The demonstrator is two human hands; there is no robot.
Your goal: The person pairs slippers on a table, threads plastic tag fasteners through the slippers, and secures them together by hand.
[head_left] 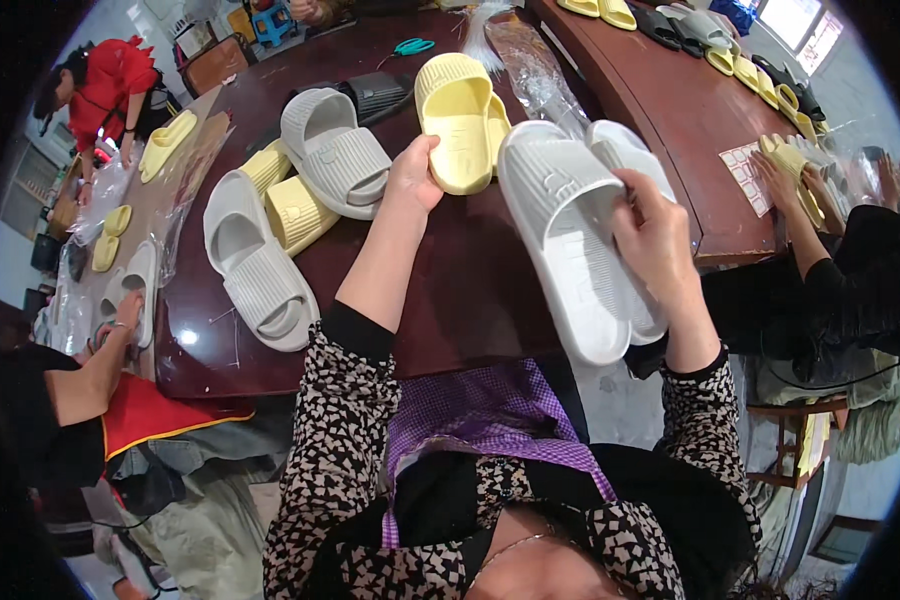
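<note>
Up close, the right hand [658,240] grips a white slipper pair [580,230] above the table [450,290]; the left hand [413,175], seemingly half-closed, touches yellow slippers [460,120] beside them. Grey slippers [335,150] lie further left.

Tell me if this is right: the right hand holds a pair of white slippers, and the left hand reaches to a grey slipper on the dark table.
Not quite. In the head view, the left hand reaches to a yellow slipper, not a grey one; the grey slippers lie further to the left. The rest is right: the right hand holds a pair of white slippers, and the table is dark.
</note>
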